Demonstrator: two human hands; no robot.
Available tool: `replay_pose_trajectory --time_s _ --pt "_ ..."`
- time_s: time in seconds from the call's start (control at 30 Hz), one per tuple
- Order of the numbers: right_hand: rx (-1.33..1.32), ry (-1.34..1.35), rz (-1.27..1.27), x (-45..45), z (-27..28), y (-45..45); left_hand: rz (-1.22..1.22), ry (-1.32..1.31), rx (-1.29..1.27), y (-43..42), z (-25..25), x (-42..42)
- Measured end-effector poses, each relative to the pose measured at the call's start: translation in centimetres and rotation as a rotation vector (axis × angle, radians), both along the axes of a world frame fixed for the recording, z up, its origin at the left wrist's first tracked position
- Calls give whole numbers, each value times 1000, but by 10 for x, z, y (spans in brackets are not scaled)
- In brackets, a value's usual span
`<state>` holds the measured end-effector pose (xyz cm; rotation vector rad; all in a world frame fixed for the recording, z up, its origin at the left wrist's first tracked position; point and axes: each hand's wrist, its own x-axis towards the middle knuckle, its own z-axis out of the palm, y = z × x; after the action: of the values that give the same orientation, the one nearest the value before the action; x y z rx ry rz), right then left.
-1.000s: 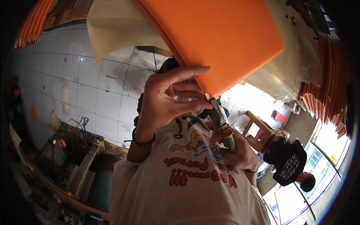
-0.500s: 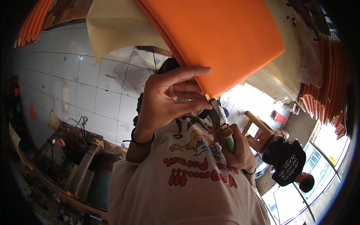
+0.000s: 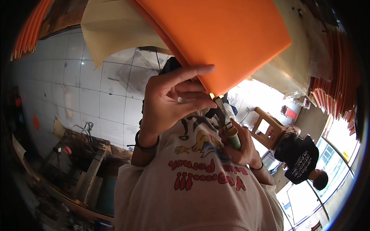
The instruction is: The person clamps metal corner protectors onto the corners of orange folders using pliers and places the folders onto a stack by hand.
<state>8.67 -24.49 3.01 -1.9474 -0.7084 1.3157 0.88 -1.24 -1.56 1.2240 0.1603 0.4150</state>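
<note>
A smooth orange folder (image 3: pixel 227 38), its layers showing along the left edge, points one corner down toward my chest. My left hand (image 3: pixel 173 94) grips it near that corner, index finger across the front, other fingers at its edge and thumb by the tip. A small gold metal corner piece (image 3: pixel 212 95) shows at the tip. In my right hand (image 3: pixel 241 146) are pliers (image 3: pixel 224 117) with a green handle, and their jaws touch the gold corner. Whether the jaws are fully closed on it is hard to see.
Pale sheet material (image 3: pixel 115 29) lies beneath the folder. More orange folders with gold corners hang in stacks at upper left (image 3: pixel 29 34) and right (image 3: pixel 335 84). A person in a dark shirt (image 3: pixel 296 158) is beside a wooden stool (image 3: pixel 266 129). Wooden framework (image 3: pixel 90 173) stands lower left.
The folder and the pliers have shifted slightly left and up in view. The jaws remain at the gold corner, and both hands keep their holds.
</note>
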Motion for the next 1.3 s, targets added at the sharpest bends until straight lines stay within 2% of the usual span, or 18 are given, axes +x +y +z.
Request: replay_pose_trajectory --time_s 0.1,0.13,0.2,0.3,0.37,0.4,0.5,0.6,0.7,0.8,0.9,1.0,1.1,1.2,1.3 --pt "-16 164 -21 7 3 -1 4 -4 -12 -1 -3 0" --pt "-71 144 8 12 11 5 5 -5 -23 -1 -2 0" --pt "2 155 -126 8 17 6 8 -9 -45 -1 -1 0" --pt "29 150 -134 4 19 -3 16 -18 39 -2 -1 -1" --pt "-93 136 2 12 31 4 17 5 83 -5 2 -1" --pt "-9 113 76 14 29 4 18 18 104 -5 4 -1" --pt "42 129 72 13 28 5 35 -1 151 -7 0 -2" --pt "60 124 172 19 30 3 70 56 48 -10 5 -3" --pt "185 -50 254 23 21 -1 90 62 92 -12 6 -2" --pt "201 -38 261 25 22 2 116 62 143 -13 7 0" --pt "122 101 167 23 23 1 106 76 130 -13 8 -1" --pt "173 153 173 22 13 -4 95 90 24 -14 9 -1" --pt "-58 203 7 14 30 7 99 73 8 -14 9 -1" --pt "141 144 -46 5 8 -16 85 47 -5 -13 8 -1" --pt "57 165 -105 6 20 -1 31 38 -105 -10 7 -3"
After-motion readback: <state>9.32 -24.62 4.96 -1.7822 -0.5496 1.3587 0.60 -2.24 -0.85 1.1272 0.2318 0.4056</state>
